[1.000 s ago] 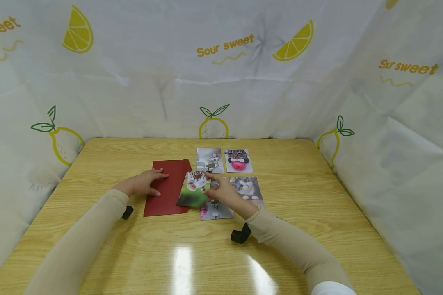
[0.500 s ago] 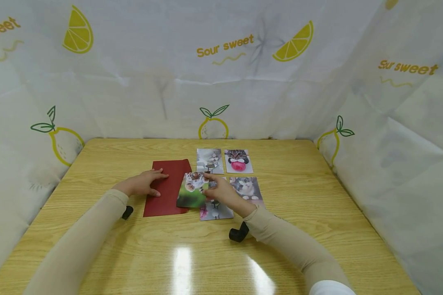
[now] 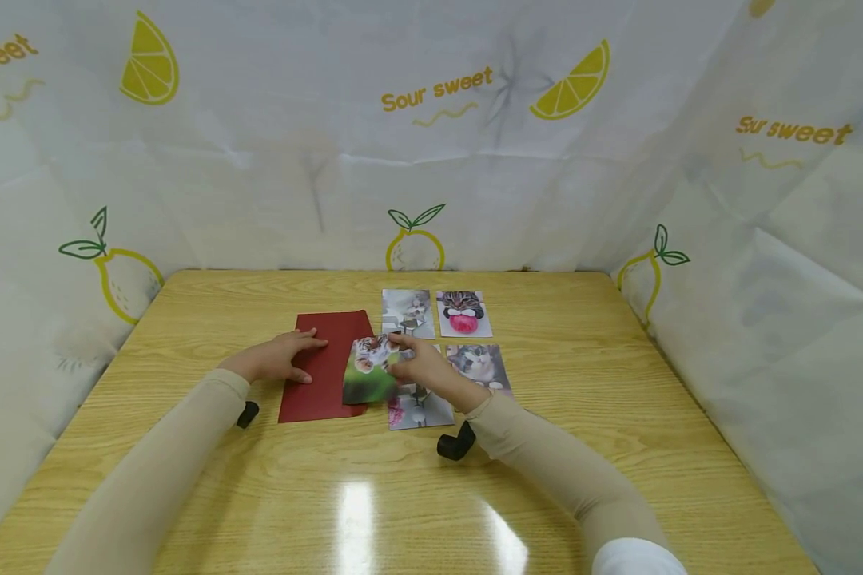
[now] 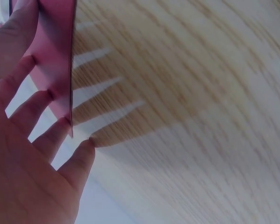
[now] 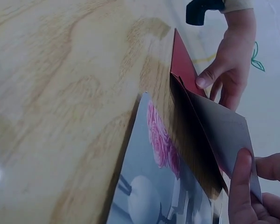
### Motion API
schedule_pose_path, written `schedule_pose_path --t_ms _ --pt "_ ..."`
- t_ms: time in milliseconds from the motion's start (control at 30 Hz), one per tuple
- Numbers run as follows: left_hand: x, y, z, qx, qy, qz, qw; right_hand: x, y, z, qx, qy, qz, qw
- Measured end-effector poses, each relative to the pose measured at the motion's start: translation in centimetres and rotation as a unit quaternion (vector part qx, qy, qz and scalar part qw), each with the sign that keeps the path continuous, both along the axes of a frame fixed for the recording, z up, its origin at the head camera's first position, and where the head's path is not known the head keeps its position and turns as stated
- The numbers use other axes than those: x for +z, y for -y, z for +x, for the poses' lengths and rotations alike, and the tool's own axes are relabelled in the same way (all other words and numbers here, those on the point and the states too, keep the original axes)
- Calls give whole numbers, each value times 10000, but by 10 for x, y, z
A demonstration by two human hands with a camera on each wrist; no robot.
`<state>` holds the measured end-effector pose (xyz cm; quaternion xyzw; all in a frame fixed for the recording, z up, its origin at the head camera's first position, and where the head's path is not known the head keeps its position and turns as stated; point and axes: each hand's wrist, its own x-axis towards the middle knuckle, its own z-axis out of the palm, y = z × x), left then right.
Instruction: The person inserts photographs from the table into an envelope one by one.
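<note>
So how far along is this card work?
Looks done: the red envelope lies under the left hand; whether it holds anything is hidden. In hand: the right hand pinches the tiger card at the envelope's flap. Remaining, apparently: four other cards on the table.

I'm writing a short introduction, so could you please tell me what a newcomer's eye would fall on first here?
Probably the red, rectangular paper envelope on the light wooden table, with the left hand resting on it. Next, the thin green picture card of a tiger cub, pinched in the right hand at the envelope's right side. Behind the table, yellow lemon-slice prints stand out on the white backdrop.
</note>
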<state>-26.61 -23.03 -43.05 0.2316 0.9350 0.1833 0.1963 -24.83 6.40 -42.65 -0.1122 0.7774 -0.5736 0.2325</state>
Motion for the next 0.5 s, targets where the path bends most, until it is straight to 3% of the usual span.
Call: schedule_pose_path --t_ms 300,500 --pt "-1 0 0 -29 -58 -12 10000 -2 4 -7 -352 -92 -111 9993" --pt "-1 0 0 -35 -62 -42 10000 -6 4 -9 -369 -85 -171 9991"
